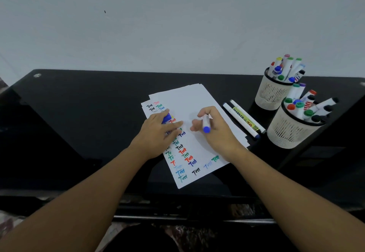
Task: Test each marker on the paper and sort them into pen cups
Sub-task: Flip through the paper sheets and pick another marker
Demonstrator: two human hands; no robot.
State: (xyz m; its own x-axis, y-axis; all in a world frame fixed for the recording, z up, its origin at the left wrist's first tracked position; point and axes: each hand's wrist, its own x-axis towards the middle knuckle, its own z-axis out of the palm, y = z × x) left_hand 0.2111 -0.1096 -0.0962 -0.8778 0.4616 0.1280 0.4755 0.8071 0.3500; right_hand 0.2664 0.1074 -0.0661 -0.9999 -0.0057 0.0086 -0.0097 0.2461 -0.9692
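While the black desk (pixel 83 113) stretches bare on my left, I see the left hand (pixel 158 135) lying on the stack of paper (pixel 189 101), fingers fairly straight and pressed flat against the sheet, with a blue cap (pixel 166 117) tucked under the thumb side. I cannot tell whether the thumb truly pinches that cap or merely covers it. Beneath and below this hand, columns of small coloured test words run down the top sheet in black, red, green and blue.

Just to the right, the right hand (pixel 212 128) curls its fingers round a white marker (pixel 205 124) with a blue end pointing toward me; the marker stands tilted over a blank part of the sheet, and its tip is hidden behind the fingers.

Further right, two loose markers (pixel 244 119) lie side by side on the desk, touching the paper's edge. Beyond them stand two cream mesh cups: the near cup (pixel 290 131) and the far cup (pixel 271 93), both crowded with upright capped markers of many colours.
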